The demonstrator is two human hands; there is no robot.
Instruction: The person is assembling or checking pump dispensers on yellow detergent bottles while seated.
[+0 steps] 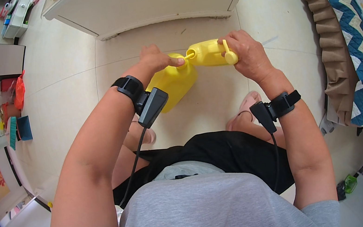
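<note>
Just in front of my feet I hold two yellow plastic containers close together. My left hand [158, 60] grips the top of the larger yellow jug [177, 86], which leans with its body toward me. In my right hand [248, 54] is a smaller yellow container [206, 53], lying on its side with its round opening facing left. A thin yellow piece bridges this opening and the top of the jug; I cannot tell whether it is a spout or poured liquid. Beside my right fingers shows a round-ended yellow part [231, 56]. Some fingers of both hands are hidden.
A white cabinet [155, 0] stands ahead on the pale tiled floor [64, 79]. To the right is a bed with a zigzag-patterned cover [344, 42]. At the left are a grey box-shaped unit [1, 61], an orange-red bag [20, 90] and a blue dustpan [24, 128].
</note>
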